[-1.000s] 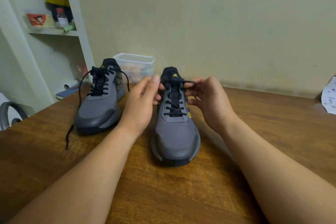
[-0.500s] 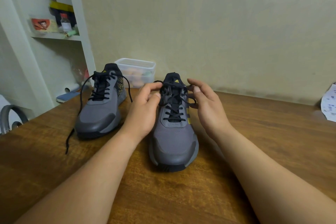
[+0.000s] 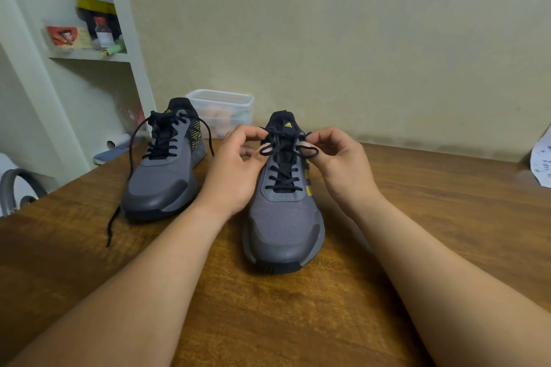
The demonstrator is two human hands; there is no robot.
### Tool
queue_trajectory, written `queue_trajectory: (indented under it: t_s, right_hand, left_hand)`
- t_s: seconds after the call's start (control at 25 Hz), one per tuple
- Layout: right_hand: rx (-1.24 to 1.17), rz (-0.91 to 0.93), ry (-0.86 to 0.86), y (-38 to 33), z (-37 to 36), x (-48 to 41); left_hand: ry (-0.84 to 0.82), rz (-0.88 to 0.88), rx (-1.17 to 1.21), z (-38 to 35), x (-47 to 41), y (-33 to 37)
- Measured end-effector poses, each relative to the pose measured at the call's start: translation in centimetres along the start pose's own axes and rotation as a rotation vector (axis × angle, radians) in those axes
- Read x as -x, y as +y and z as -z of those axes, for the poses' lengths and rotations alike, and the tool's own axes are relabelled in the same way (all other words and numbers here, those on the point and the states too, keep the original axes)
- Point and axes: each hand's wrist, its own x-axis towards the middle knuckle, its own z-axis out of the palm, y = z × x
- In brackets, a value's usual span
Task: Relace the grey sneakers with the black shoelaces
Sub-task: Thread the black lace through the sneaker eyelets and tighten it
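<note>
On table [image 3: 417, 217]: near sneaker [image 3: 284, 217], its lace [image 3: 283, 180] threaded to the top eyelets. The left hand [image 3: 235, 170] and right hand [image 3: 343, 167] flank its tongue, fingers [image 3: 244, 134] of each pinching a lace loop; bow likely in progress. The far sneaker [image 3: 162, 185], left of it, is laced with ends loose, untied. Task nearly done, I judge.

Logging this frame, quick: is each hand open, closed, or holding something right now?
Left hand: closed, pinching a loop of the black shoelace on the nearer sneaker.
Right hand: closed, pinching the same lace's other loop.
</note>
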Motion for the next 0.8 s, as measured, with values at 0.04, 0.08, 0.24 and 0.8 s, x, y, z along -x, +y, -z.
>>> queue_trajectory:
  t_s: [0.04, 0.08, 0.24, 0.8]
  right_hand:
    - [0.019, 0.000, 0.004, -0.1, -0.1, 0.0]
    - [0.059, 0.009, 0.014, -0.1, -0.2, 0.0]
    - [0.161, 0.024, 0.061, -0.8, -0.3, 0.5]
    - [0.238, 0.022, 0.093, -0.3, 0.2, 0.3]
  left_hand:
    - [0.003, -0.008, -0.019, 0.0, -0.1, -0.1]
    - [0.008, -0.013, -0.039, 0.0, -0.1, -0.2]
    - [0.077, -0.034, -0.071, -0.1, -0.1, -0.2]
    - [0.108, 0.040, 0.114, 0.3, -0.6, -0.8]
